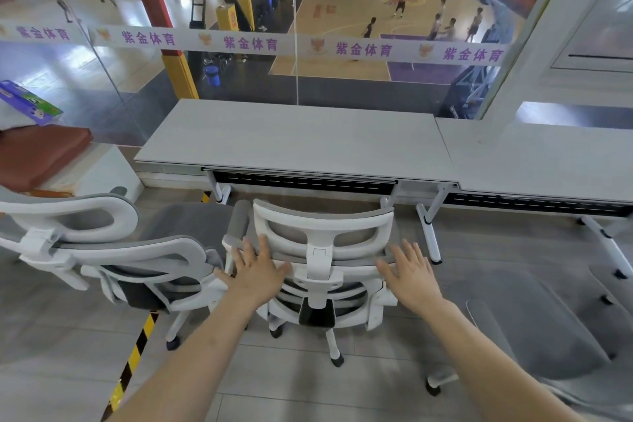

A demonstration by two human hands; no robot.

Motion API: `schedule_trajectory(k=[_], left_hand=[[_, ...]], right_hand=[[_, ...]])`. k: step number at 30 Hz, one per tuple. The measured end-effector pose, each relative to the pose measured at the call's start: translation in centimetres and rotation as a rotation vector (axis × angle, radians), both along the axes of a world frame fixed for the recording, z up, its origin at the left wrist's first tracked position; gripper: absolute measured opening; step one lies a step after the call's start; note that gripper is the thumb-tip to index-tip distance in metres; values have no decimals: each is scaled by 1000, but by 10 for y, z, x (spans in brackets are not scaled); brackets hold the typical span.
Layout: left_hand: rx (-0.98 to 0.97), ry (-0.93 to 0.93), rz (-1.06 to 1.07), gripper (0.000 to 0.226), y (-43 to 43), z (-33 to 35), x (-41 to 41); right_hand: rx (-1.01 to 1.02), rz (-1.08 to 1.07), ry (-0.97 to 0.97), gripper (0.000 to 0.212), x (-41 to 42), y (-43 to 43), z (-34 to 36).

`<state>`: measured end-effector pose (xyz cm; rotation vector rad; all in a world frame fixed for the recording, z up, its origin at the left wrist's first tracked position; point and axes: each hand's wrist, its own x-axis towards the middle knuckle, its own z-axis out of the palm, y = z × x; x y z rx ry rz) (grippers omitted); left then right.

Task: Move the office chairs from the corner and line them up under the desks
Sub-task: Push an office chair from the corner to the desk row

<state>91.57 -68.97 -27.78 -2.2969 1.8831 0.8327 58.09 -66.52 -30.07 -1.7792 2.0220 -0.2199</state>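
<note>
both bare forearms reach forward, left hand (255, 269) and right hand (412, 272) flat with fingers spread on the middle chair (322, 243) backrest. that chair faces the desk (294, 140); a second chair (113, 243) stands just left.

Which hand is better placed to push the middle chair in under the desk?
Roughly even, left slightly: left hand lies flat on the middle chair backrest; right hand sits at its outer edge. Desk straight ahead.

Splayed hands (255, 272) behind chair (322, 236), desk (294, 140)
</note>
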Motion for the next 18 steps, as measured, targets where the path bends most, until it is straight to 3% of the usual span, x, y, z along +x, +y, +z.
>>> schedule_trajectory(k=[5, 9, 18], left_hand=[[-211, -65, -147, 59, 36, 24, -24], [-401, -57, -236, 51, 73, 42, -67], [-410, -31, -480, 52, 171, 64, -229]], right_hand=[[-172, 44, 93, 47, -7, 55, 14], [-306, -22, 84, 35, -20, 97, 33], [-426, -101, 144, 29, -137, 235, 68]])
